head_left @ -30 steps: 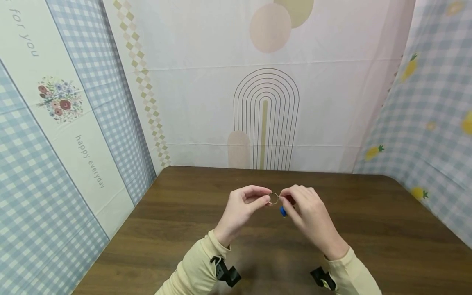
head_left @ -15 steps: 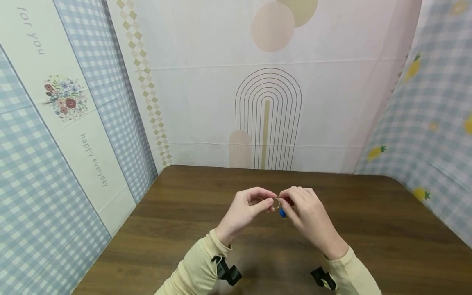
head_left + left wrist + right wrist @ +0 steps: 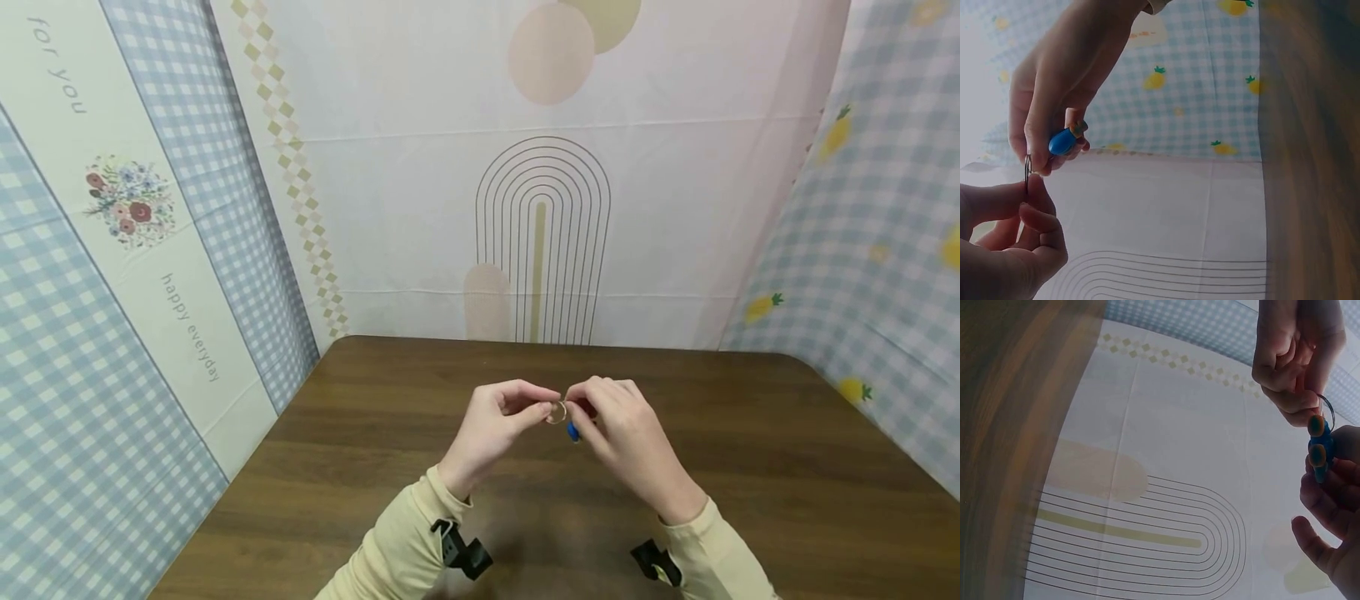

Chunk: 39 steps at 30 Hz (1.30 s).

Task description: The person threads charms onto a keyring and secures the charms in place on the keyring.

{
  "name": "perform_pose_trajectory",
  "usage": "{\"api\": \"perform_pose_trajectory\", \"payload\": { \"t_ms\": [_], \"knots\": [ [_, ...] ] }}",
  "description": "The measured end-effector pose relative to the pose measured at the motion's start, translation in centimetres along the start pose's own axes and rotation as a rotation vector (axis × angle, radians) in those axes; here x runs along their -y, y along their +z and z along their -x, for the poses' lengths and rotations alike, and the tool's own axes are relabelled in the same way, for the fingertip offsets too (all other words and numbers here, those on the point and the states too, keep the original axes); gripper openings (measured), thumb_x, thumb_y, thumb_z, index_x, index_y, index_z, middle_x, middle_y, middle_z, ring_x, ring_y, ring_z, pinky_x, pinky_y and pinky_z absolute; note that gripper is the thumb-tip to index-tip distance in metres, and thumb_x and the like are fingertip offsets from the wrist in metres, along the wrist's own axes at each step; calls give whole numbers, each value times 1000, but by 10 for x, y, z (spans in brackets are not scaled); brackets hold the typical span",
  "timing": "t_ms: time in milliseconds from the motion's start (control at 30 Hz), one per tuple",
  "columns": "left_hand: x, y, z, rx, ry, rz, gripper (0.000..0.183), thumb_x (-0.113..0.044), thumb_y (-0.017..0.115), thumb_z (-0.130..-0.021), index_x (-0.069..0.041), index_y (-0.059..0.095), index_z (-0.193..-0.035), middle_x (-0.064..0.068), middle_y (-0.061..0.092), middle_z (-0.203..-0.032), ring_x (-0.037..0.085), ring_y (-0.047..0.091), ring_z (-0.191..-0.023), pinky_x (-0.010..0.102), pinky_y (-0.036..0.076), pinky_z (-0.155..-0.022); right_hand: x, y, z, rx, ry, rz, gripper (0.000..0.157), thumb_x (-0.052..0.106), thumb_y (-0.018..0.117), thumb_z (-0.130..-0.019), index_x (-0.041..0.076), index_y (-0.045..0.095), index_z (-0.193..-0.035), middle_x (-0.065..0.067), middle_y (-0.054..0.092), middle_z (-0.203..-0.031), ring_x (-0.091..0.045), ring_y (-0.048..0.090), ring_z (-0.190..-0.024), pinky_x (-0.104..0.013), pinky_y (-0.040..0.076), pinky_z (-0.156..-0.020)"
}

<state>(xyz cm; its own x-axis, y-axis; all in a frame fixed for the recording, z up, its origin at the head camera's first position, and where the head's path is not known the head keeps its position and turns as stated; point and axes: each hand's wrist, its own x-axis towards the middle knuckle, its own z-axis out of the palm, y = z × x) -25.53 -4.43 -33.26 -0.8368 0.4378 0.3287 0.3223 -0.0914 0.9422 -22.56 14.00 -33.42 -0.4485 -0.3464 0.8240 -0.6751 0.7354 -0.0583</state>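
Observation:
Both hands meet over the table around a thin metal key ring (image 3: pixel 558 422). My left hand (image 3: pixel 486 429) pinches the ring's left side between thumb and fingertips. On the ring's opposite side are the fingertips of my right hand (image 3: pixel 624 437), pinched together. A small blue charm (image 3: pixel 1062 142) with orange and green parts hangs by the right fingers; the right wrist view shows two orange-rimmed ovals on it. Seen edge-on in the left wrist view, the ring (image 3: pixel 1027 175) stands upright between the two hands. The link from charm to ring is hidden by the right fingers.
A dark brown wooden table (image 3: pixel 375 500) lies below the hands. White printed cloth (image 3: pixel 405 208) hangs behind it, with blue checked cloth (image 3: pixel 247 250) on the left and pineapple-patterned cloth (image 3: pixel 862 292) on the right. Black cameras (image 3: pixel 461 550) are strapped at both wrists.
My left hand has shifted slightly right, bringing its fingertips nearer the right hand, so less of the ring shows. The right hand keeps its pinch, nearly still.

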Motion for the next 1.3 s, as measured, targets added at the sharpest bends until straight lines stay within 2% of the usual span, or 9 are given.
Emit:
{"api": "perform_pose_trajectory", "payload": {
  "t_ms": [200,333,567,667,767,933,1067,1167,1300],
  "knots": [
    [-4,0,1,62,51,-120,18,-5,66,-90,3,69,-106,25,70,-100,4,64,-79,18,53,-73,-2,2,0,-15,-32,10,15,1,71,-80,11,62,-86,7,58,-74,-6,51,-68,-27,40,-78],
    [-4,3,2,30,41,-87,25,-4,69,-87,2,65,-111,27,64,-100,4,63,-79,18,53,-73,-5,2,1,-12,-7,9,12,3,70,-82,10,61,-87,6,58,-73,-7,50,-66,-28,39,-78],
    [2,7,-2,-34,11,-14,26,-3,66,-89,0,66,-114,26,67,-107,22,71,-90,26,57,-80,-13,1,2,-30,10,-4,12,4,70,-84,10,61,-88,6,56,-71,-6,48,-66,-27,38,-78],
    [3,7,-4,-11,10,-15,25,-2,64,-91,2,67,-115,28,68,-108,14,70,-85,23,56,-78,-15,1,1,-34,5,-11,11,4,69,-84,10,61,-88,7,56,-71,-5,48,-66,-27,38,-78],
    [3,8,-6,19,50,-15,24,1,61,-91,5,67,-115,29,67,-109,3,66,-80,21,56,-78,-17,1,1,-42,-7,-20,4,8,66,-89,9,62,-88,7,57,-72,-7,50,-66,-26,38,-78],
    [4,10,-12,13,111,-51,22,1,58,-93,6,68,-112,29,68,-106,0,64,-82,22,55,-80,-25,2,0,-41,-23,-27,8,13,63,-93,7,63,-88,5,60,-74,-10,52,-66,-28,38,-79],
    [4,14,-16,-6,79,-73,22,-4,62,-92,3,68,-112,26,69,-106,2,65,-85,20,54,-79,-32,3,-1,-33,-20,-23,6,12,65,-91,8,63,-88,5,59,-73,-7,50,-66,-28,38,-79],
    [4,18,-18,-18,55,-41,27,-2,65,-90,3,64,-116,28,66,-105,4,67,-86,20,55,-79,-37,3,-2,-32,-20,-23,5,11,64,-91,8,62,-87,5,58,-72,-7,49,-66,-29,38,-79],
    [6,22,-24,-78,28,30,29,2,64,-89,4,61,-117,28,62,-100,4,68,-81,24,57,-80,-44,2,-4,-31,-20,-20,4,6,65,-88,9,62,-87,4,58,-72,-8,49,-65,-30,39,-79]
  ]
}}
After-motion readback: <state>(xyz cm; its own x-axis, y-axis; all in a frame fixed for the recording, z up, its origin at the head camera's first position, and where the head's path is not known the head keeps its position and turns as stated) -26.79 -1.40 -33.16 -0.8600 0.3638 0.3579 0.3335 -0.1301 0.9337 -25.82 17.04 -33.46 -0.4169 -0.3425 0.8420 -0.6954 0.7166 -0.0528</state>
